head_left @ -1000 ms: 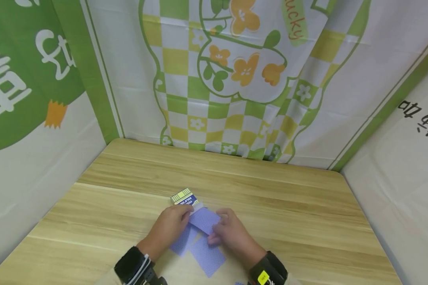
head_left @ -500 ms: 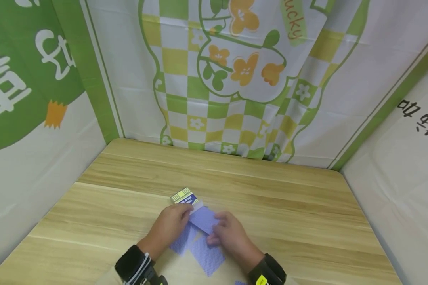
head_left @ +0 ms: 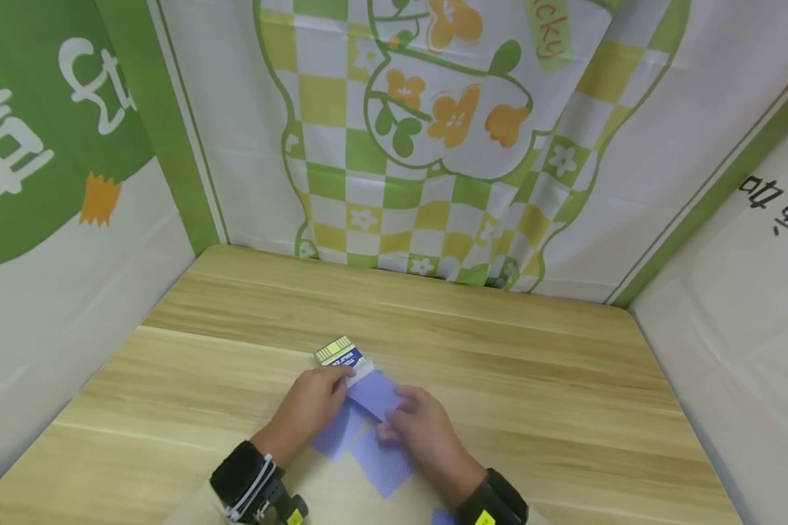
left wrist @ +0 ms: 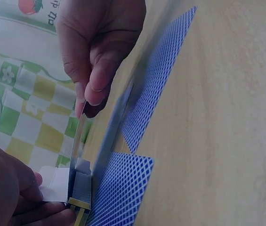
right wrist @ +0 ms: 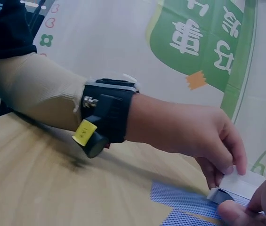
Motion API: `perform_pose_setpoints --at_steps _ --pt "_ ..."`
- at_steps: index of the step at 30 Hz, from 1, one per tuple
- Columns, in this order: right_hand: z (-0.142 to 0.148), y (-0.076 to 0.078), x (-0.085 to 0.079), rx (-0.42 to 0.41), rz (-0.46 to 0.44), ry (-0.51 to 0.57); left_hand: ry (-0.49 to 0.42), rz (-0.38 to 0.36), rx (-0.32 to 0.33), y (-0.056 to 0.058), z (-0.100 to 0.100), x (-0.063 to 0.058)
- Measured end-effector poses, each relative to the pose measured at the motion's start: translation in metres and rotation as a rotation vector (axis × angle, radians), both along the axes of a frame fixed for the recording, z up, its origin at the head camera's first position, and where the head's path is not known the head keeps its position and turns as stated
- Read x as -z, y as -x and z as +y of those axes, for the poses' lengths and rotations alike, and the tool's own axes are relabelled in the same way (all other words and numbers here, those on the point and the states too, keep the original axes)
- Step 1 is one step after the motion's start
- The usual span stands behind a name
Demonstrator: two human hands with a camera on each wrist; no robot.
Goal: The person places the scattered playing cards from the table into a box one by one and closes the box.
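Observation:
A yellow, white and blue playing card box (head_left: 340,353) lies tilted in front of me, its white flap (left wrist: 55,183) raised at the open end. My left hand (head_left: 310,405) grips the box near that end, thumb by the flap. My right hand (head_left: 430,426) pinches the outer end of a blue-backed playing card (head_left: 376,394), whose other end meets the box mouth. Edge-on in the left wrist view, this card (left wrist: 78,136) looks thin; whether it is one card or several I cannot tell. Below the hands, blue-patterned cards (head_left: 386,467) lie on the table, partly overlapped by them.
Another blue card (head_left: 441,517) shows at the bottom edge beside the right wrist strap (head_left: 495,499). The wooden table (head_left: 551,379) reaches back to a printed cloth wall (head_left: 433,204), with further cloth walls at left and right.
My right hand has shifted slightly left toward the box, and less of the pinched card shows outside it. The left hand keeps its grip. The head view has tilted a little.

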State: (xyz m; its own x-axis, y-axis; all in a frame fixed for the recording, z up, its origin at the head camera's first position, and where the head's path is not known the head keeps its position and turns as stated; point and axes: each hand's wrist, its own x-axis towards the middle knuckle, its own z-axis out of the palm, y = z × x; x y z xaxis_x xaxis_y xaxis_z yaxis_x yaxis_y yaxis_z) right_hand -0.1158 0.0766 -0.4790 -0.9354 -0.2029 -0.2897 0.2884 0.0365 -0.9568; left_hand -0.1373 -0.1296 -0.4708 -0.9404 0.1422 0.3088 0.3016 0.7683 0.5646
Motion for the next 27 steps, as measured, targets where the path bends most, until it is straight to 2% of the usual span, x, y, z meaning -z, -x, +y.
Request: perform_pose_setpoints --at_steps 7,12,17,22,25,27 --pt "-0.008 -0.008 0.001 0.036 0.027 0.033 -0.066 -0.076 0.009 0.002 -0.001 -0.004" --pt "-0.013 -0.006 0.005 -0.008 0.049 0.032 -0.067 -0.097 0.030 0.001 -0.001 -0.003" --pt "-0.016 0.010 0.010 -0.082 0.091 0.007 -0.026 -0.064 0.056 0.001 -0.001 0.001" --pt "-0.018 0.030 0.011 -0.138 0.083 -0.005 0.057 -0.056 0.120 0.005 0.000 0.007" --pt "-0.015 0.042 0.007 -0.160 0.079 -0.097 0.134 -0.010 0.154 0.008 0.001 0.013" --pt "-0.011 0.050 0.003 -0.143 0.076 -0.185 0.160 0.029 0.171 0.010 0.002 0.015"
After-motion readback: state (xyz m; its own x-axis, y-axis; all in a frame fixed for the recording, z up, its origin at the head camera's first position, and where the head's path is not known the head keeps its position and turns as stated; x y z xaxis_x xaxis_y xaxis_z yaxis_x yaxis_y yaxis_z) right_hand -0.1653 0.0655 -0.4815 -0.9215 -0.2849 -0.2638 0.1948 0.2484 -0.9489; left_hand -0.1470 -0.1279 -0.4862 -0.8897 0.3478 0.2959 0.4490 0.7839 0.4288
